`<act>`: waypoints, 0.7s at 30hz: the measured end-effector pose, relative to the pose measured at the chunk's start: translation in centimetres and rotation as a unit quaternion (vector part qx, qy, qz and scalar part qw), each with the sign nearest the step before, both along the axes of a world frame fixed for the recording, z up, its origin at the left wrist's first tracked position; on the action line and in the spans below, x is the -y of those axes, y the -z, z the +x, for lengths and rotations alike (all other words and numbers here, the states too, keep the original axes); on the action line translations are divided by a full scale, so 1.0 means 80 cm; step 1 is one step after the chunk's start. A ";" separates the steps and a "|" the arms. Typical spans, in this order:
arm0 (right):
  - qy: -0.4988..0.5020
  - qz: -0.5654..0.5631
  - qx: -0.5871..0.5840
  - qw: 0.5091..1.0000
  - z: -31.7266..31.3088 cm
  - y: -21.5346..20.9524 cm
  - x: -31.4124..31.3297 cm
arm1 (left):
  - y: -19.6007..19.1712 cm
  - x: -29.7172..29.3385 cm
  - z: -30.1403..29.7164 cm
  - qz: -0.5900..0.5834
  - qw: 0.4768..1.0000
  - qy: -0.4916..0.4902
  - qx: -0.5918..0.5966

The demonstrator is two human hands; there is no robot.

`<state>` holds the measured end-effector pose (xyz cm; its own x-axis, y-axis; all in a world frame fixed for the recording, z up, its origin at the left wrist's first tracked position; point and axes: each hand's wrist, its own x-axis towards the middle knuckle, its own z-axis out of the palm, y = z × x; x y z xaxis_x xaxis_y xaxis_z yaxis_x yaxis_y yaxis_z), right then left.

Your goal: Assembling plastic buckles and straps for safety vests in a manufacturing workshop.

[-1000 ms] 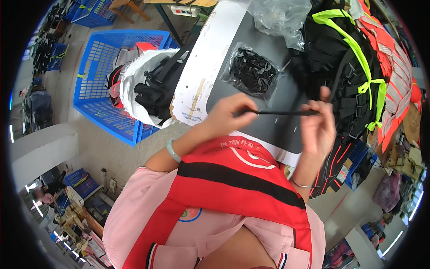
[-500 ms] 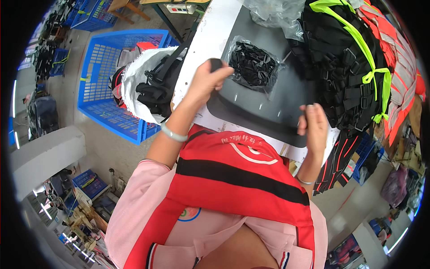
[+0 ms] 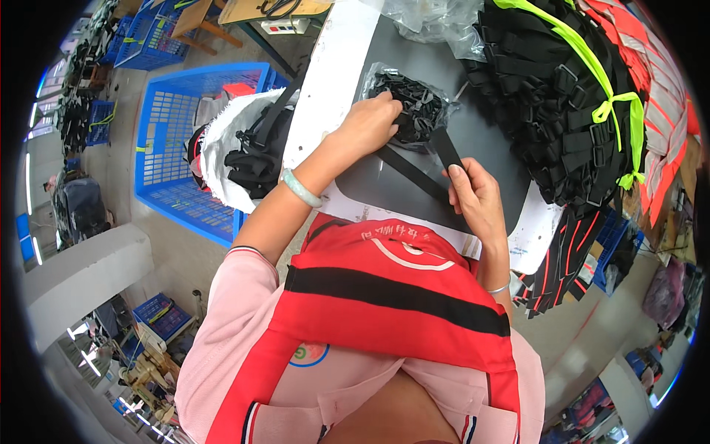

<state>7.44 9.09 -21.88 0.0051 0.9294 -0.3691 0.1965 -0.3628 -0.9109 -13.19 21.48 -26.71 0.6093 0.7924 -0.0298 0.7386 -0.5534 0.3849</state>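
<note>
My right hand (image 3: 477, 196) pinches a black webbing strap (image 3: 416, 177) above the dark table mat. One end of the strap sticks up past its fingers, and the other length runs left toward my left hand. That left hand (image 3: 372, 122) is closed, fingertips down at the left side of a clear plastic bag (image 3: 450, 111) of small black plastic buckles (image 3: 416, 103). Whatever the left fingertips grip is hidden; whether the strap's far end is in that hand, I cannot tell.
A big pile of black straps with buckles (image 3: 547, 96), tied with a neon yellow band (image 3: 608, 66), covers the table's right side. Crumpled clear plastic (image 3: 444, 22) lies at the back. Left of the table stands a blue crate (image 3: 159, 177) holding a white sack (image 3: 222, 140).
My left hand has moved right onto the buckle bag. My right hand has shifted left and slightly up, and the strap, earlier stretched along the mat's near edge, now folds up at it.
</note>
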 end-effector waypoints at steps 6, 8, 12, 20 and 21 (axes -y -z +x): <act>-0.041 -0.033 -0.037 0.998 -0.017 0.006 -0.020 | -0.011 -0.002 -0.010 -0.191 0.953 -0.131 0.196; -0.029 -0.029 -0.033 0.999 -0.025 0.011 -0.031 | -0.022 0.007 -0.006 -0.379 0.795 -0.238 0.410; -0.026 0.027 0.080 0.996 -0.034 0.014 -0.043 | -0.022 0.030 -0.003 -0.363 0.739 -0.263 0.503; -0.019 0.025 0.100 0.995 -0.048 0.024 -0.046 | -0.016 0.068 0.017 -0.182 0.785 -0.275 0.525; -0.008 0.026 0.071 0.997 -0.053 0.024 -0.047 | -0.012 0.069 0.019 -0.165 0.788 -0.282 0.522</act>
<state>3.21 12.84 -23.80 0.0382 0.9477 -0.3169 0.3295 -0.3113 -0.8914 -11.66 15.96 -25.71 -0.0078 1.0000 -0.0056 0.0167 0.0057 0.9998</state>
